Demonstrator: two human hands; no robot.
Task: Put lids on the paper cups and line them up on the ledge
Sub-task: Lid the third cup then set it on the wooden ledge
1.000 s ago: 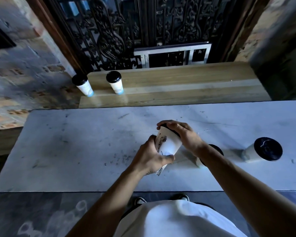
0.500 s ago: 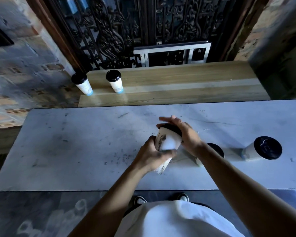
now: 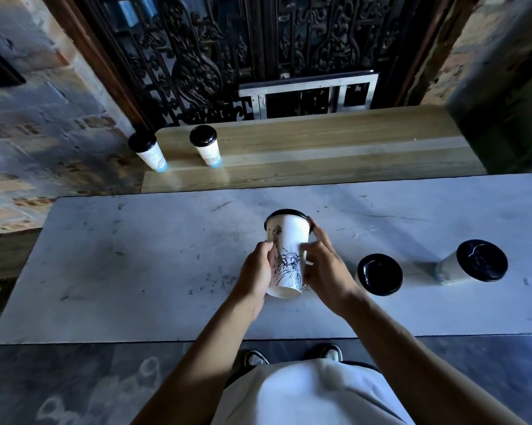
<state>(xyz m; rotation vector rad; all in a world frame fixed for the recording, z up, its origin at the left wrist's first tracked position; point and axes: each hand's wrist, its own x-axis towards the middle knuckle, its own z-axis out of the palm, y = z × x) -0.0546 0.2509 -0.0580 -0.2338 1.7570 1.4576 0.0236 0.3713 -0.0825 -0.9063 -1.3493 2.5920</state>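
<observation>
Pale marble counter runs beneath both forearms, which reach forward from the body. Between the hands, lifted and tilted away, is a white paper cup with a drawn figure and a black lid on its far end. The left hand curls around its left side; the right hand wraps the right side, fingertips near the lid rim. Right of the right hand stand two lidded cups. Beyond the hands, two more lidded cups stand on the wooden ledge.
</observation>
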